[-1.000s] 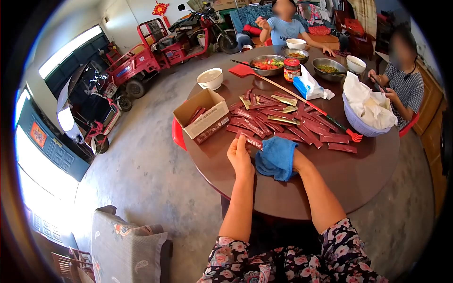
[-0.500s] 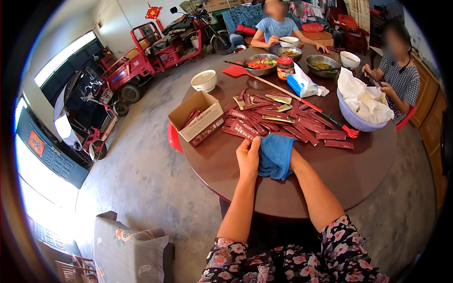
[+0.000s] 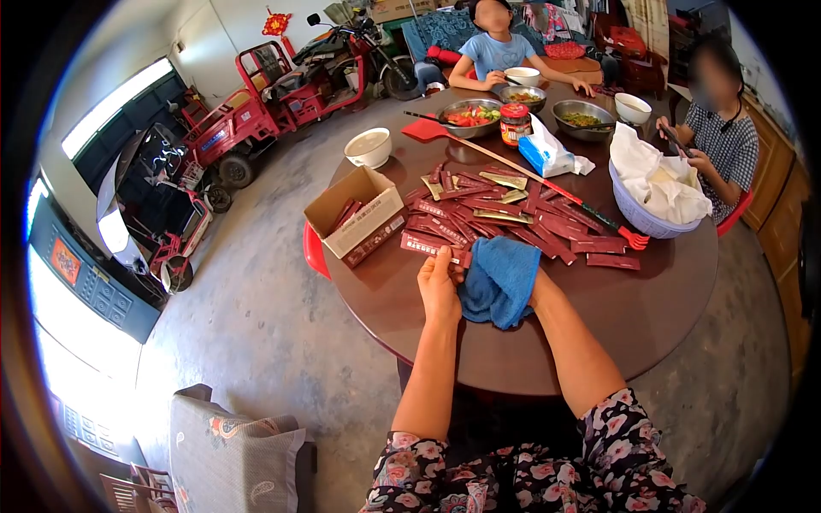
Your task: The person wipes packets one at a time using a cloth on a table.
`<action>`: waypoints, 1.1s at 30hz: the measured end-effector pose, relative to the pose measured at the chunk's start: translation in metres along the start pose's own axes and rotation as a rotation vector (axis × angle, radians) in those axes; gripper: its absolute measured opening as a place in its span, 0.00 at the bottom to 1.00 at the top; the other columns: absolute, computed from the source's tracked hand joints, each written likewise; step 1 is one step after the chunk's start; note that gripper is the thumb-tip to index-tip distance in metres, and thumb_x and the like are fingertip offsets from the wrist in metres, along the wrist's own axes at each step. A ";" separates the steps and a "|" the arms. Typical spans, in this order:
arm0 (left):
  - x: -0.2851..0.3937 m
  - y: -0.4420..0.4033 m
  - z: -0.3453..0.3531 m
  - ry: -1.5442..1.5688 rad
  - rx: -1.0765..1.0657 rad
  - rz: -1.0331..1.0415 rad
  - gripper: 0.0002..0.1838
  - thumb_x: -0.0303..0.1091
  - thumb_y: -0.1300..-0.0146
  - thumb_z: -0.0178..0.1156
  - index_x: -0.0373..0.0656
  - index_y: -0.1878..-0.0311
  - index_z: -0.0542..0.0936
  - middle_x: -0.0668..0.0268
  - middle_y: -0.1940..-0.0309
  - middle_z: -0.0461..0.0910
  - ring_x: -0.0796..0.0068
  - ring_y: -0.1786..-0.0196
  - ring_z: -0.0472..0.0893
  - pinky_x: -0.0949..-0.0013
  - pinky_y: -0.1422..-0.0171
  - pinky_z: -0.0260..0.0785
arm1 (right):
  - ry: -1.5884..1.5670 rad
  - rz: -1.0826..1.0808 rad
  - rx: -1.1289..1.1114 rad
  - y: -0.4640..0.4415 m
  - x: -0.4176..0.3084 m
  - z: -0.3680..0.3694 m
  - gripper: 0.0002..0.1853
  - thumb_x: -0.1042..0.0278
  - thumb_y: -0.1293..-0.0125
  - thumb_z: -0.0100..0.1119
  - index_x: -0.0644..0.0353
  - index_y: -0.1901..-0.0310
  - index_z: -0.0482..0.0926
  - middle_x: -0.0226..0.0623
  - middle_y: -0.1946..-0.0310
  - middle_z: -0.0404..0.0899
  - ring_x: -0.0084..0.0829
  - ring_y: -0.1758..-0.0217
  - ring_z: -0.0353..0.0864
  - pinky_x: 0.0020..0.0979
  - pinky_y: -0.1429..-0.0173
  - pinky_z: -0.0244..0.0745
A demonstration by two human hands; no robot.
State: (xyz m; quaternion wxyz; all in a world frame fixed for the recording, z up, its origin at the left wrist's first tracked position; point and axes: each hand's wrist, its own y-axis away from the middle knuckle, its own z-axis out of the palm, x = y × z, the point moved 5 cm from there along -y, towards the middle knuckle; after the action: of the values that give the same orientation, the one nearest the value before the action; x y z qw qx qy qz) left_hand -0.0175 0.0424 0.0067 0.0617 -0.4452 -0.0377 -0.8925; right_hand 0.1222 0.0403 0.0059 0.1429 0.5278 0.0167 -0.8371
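Note:
My left hand (image 3: pixel 439 289) pinches a dark red stick sachet (image 3: pixel 434 248) with pale printing, thumb on top, just above the table's near side. Beside it, a blue cloth (image 3: pixel 499 282) covers most of my right hand (image 3: pixel 542 291); the cloth is bunched in that hand and its fingers are hidden. The cloth's left edge meets the sachet's right end. Beyond both hands lies a loose pile of red sachets (image 3: pixel 560 224), with a few gold ones (image 3: pixel 505 180) among them. An open cardboard box (image 3: pixel 369 224) holding some sachets stands to the left.
On the round brown table (image 3: pixel 616 316) are a long-handled red fly swatter (image 3: pixel 425 130), a tissue pack (image 3: pixel 547 152), a red-lidded jar (image 3: pixel 515 126), food bowls (image 3: pixel 584 120), a white bowl (image 3: pixel 369 149) and a purple basket (image 3: pixel 654 218) with white cloth. Two people sit across and right.
My left hand has moved slightly left, away from the cloth, with the sachet now showing in its grip. The cloth has opened out a little over my right hand.

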 end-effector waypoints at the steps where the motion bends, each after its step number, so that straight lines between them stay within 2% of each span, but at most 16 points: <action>1: 0.000 0.001 0.001 -0.035 -0.008 0.004 0.12 0.37 0.33 0.59 0.42 0.72 0.78 0.72 0.78 0.77 0.84 0.77 0.69 0.79 0.71 0.60 | 0.081 -0.036 -0.040 -0.006 0.003 -0.001 0.09 0.64 0.33 0.52 0.60 0.63 0.78 0.30 0.69 0.77 0.22 0.69 0.73 0.26 0.67 0.72; 3: 0.000 0.003 0.003 -0.070 -0.016 0.006 0.12 0.37 0.33 0.59 0.42 0.72 0.79 0.72 0.78 0.77 0.85 0.77 0.69 0.79 0.71 0.60 | 0.162 -0.072 -0.080 -0.009 0.005 0.001 0.09 0.64 0.33 0.52 0.59 0.63 0.78 0.30 0.69 0.77 0.21 0.70 0.73 0.26 0.68 0.72; 5: 0.001 0.007 0.009 -0.289 -0.084 0.051 0.10 0.38 0.34 0.60 0.41 0.68 0.81 0.74 0.78 0.75 0.85 0.77 0.67 0.79 0.71 0.57 | 0.157 -0.031 -0.056 -0.011 0.010 0.000 0.09 0.64 0.33 0.53 0.59 0.63 0.79 0.29 0.69 0.77 0.21 0.70 0.73 0.26 0.68 0.72; 9: 0.002 0.009 0.012 -0.232 -0.117 0.036 0.11 0.37 0.33 0.59 0.39 0.62 0.83 0.74 0.76 0.76 0.87 0.75 0.67 0.80 0.70 0.59 | 0.153 0.016 -0.013 -0.010 0.011 -0.003 0.08 0.65 0.33 0.55 0.60 0.63 0.79 0.29 0.70 0.77 0.21 0.70 0.73 0.26 0.68 0.72; 14: 0.006 0.013 0.016 -0.233 -0.067 0.075 0.10 0.37 0.34 0.60 0.41 0.67 0.81 0.75 0.79 0.73 0.85 0.77 0.66 0.79 0.71 0.57 | -0.023 0.012 -0.057 -0.005 0.014 -0.004 0.11 0.65 0.33 0.57 0.61 0.53 0.79 0.32 0.61 0.80 0.23 0.62 0.78 0.26 0.58 0.77; 20: 0.008 0.016 0.021 -0.218 -0.083 0.090 0.09 0.36 0.34 0.60 0.42 0.68 0.81 0.77 0.77 0.74 0.87 0.77 0.66 0.80 0.71 0.56 | -0.057 -0.054 -0.116 0.000 0.010 0.006 0.11 0.66 0.34 0.57 0.61 0.53 0.79 0.32 0.63 0.80 0.25 0.64 0.78 0.29 0.60 0.77; 22: 0.007 0.017 0.022 -0.194 -0.080 0.081 0.09 0.36 0.34 0.60 0.42 0.68 0.81 0.77 0.77 0.74 0.88 0.77 0.65 0.80 0.72 0.56 | 0.006 -0.018 -0.102 -0.009 0.021 -0.009 0.10 0.67 0.34 0.57 0.61 0.54 0.79 0.32 0.63 0.80 0.25 0.64 0.78 0.29 0.60 0.77; 28: 0.001 0.011 0.017 -0.247 -0.094 0.146 0.10 0.35 0.33 0.59 0.39 0.60 0.82 0.76 0.71 0.77 0.87 0.70 0.70 0.81 0.65 0.61 | 0.179 0.015 -0.091 -0.011 0.026 -0.013 0.08 0.67 0.33 0.56 0.60 0.57 0.79 0.32 0.64 0.79 0.24 0.65 0.76 0.28 0.62 0.76; 30: 0.000 0.010 0.016 -0.207 -0.099 0.196 0.11 0.34 0.31 0.56 0.37 0.53 0.81 0.72 0.66 0.80 0.84 0.65 0.74 0.79 0.58 0.65 | 0.210 0.038 -0.072 -0.012 0.026 -0.011 0.07 0.67 0.33 0.55 0.59 0.58 0.79 0.31 0.65 0.79 0.24 0.66 0.76 0.28 0.63 0.75; 33: -0.002 0.008 0.015 -0.195 -0.111 0.214 0.13 0.33 0.29 0.52 0.37 0.48 0.78 0.69 0.62 0.81 0.82 0.62 0.77 0.77 0.53 0.68 | 0.240 0.057 -0.050 -0.013 0.027 -0.012 0.07 0.67 0.33 0.55 0.59 0.59 0.79 0.31 0.65 0.78 0.23 0.66 0.75 0.28 0.64 0.75</action>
State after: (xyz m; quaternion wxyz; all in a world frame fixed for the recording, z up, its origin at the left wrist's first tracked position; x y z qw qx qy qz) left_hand -0.0036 0.0364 0.0145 0.1280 -0.5338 0.0535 -0.8342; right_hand 0.1186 0.0493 -0.0252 0.1767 0.6206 0.0398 -0.7630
